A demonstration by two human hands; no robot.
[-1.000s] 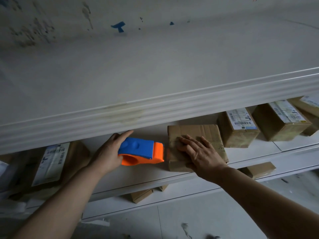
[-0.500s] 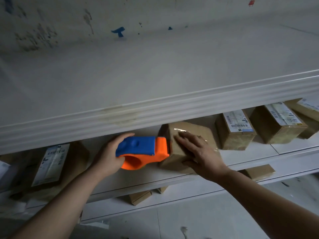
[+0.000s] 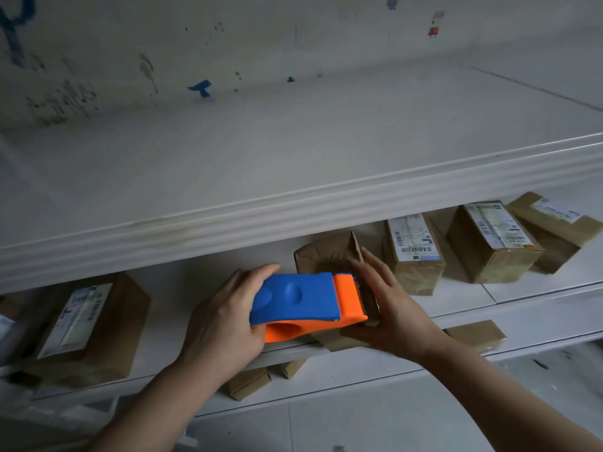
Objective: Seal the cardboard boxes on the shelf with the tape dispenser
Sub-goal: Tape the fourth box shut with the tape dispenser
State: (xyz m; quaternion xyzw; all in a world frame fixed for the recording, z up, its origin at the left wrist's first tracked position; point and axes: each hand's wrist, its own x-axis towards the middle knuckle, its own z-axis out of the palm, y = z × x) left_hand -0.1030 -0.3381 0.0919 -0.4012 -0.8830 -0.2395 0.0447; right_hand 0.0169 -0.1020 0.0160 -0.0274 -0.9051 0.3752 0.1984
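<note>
My left hand (image 3: 222, 318) grips a blue and orange tape dispenser (image 3: 303, 305), its orange front pressed against a small brown cardboard box (image 3: 326, 252). The box is tipped up on the white shelf (image 3: 182, 288), leaning away from me. My right hand (image 3: 388, 305) wraps around the box's right and lower side and holds it. The dispenser hides much of the box's near face.
Three labelled cardboard boxes (image 3: 414, 252) (image 3: 492, 243) (image 3: 554, 226) stand on the same shelf to the right, and a larger one (image 3: 88, 324) to the left. Small boxes (image 3: 249, 383) (image 3: 476, 334) lie on the lower shelf. A deep upper shelf board (image 3: 293, 203) overhangs.
The box has been tipped from flat onto its edge. My right hand moved from its top to around its side, and the dispenser has advanced right onto the box's face.
</note>
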